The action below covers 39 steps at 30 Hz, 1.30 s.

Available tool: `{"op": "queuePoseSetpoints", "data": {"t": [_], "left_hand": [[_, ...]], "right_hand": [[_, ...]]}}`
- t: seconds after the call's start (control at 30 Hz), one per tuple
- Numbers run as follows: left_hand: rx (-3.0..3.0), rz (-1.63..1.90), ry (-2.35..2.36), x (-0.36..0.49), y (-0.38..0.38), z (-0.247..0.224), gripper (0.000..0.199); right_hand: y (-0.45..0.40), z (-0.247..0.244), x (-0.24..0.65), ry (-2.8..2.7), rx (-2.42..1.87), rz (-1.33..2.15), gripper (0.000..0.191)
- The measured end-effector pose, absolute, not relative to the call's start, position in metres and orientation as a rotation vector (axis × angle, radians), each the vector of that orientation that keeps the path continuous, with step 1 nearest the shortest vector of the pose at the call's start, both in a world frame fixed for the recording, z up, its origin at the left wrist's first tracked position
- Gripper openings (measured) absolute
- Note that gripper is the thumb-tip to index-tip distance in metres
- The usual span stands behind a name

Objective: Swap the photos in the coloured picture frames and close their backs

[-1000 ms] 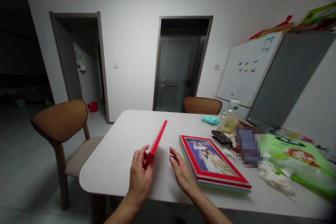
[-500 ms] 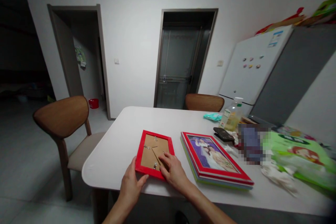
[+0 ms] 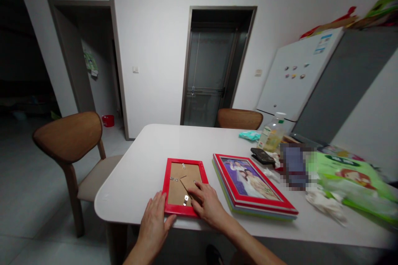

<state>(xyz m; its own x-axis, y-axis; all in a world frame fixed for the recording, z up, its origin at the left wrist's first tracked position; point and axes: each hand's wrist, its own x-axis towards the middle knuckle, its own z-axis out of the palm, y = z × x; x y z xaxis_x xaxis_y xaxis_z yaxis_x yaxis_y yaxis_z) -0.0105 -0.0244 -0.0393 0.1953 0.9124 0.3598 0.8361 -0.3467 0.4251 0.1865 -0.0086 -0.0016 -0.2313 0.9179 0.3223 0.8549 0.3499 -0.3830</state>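
A red picture frame [image 3: 204,171] lies face down on the table, its brown backing board [image 3: 178,188] facing up. Small metal clips sit around the board, and a thin stand leg slants across its middle. At the lower left corner, my left hand [image 3: 153,218] rests with fingers stretched along the frame's side and thumb at the bottom edge. My right hand [image 3: 209,205] bends over the lower right part, fingertips on the backing near the bottom clip [image 3: 185,201]. What lies under its curled fingers is partly hidden.
Right of my hands is a stack of frames [image 3: 248,178], a photo in the top one. Beyond it are a black wallet-like item [image 3: 263,156], a bottle [image 3: 272,132], a teal packet [image 3: 249,135], crumpled tissue [image 3: 326,207] and a green package [image 3: 354,174]. Chairs [image 3: 70,136] stand by the table.
The picture frame has turned slightly and shifted a little toward me. My left hand has flattened along its side; my right hand stays over the lower right part. The camera view has shifted slightly.
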Motion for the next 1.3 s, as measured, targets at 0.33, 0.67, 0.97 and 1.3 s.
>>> {"op": "queuePoseSetpoints", "data": {"t": [0.33, 0.67, 0.97, 1.3], "left_hand": [[2.398, 0.681, 1.381, -0.001, -0.011, -0.009, 0.05], [2.313, 0.773, 1.412, -0.006, -0.013, -0.016, 0.058], [2.27, 0.778, 1.408, -0.006, -0.012, -0.017, 0.055], [2.26, 0.761, 1.437, -0.006, -0.011, -0.012, 0.06]], "right_hand": [[0.004, 0.014, 0.17, -2.292, -1.315, 0.344, 0.021], [0.018, 0.009, 0.182, -2.003, -1.512, 0.18, 0.028], [0.036, 0.007, 0.204, -2.054, -1.806, 0.04, 0.026], [0.032, 0.008, 0.194, -2.046, -1.978, -0.02, 0.027]]}}
